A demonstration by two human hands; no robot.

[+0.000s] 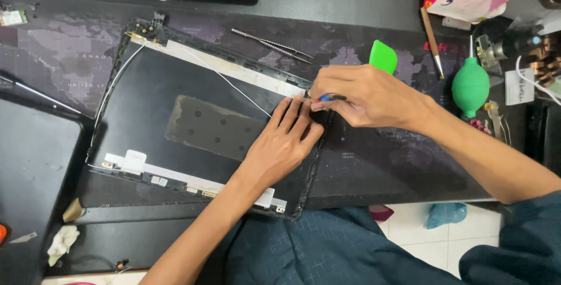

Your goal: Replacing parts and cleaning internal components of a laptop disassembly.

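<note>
On my dark desk mat (380,162) lies a thin, bendy laptop lid (146,98). My left hand (280,145) presses it flat; my right hand (362,95) pinches a small blue tool (332,97) at its fragile edge.

Black laptop lid shell (152,92) with a grey dotted patch and whitish strips. Thin white cable (228,80). Bright green pick (383,56); green bulb blower (470,86). Silvery tweezers (272,45). Dark worktop mat (374,156) printed with a faint map. Blue-tipped tool (332,97).
</note>
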